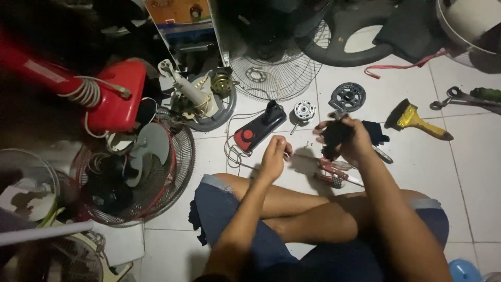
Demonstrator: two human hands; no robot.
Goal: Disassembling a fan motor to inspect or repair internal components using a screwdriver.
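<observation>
Your crossed bare knees sit below; your right hand (354, 140) grips a small black plastic part (334, 137) tight, left hand (274, 156) pinching something unclear. Tug carelessly and it could drop among the red-handled screwdrivers (334, 172).

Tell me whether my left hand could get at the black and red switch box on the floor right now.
Probably yes: the left hand hovers just beside the switch box, with only bare tile and loose wire between them.

Bare tiles (469, 172) right; fan guard (156, 172) crowds left.
</observation>
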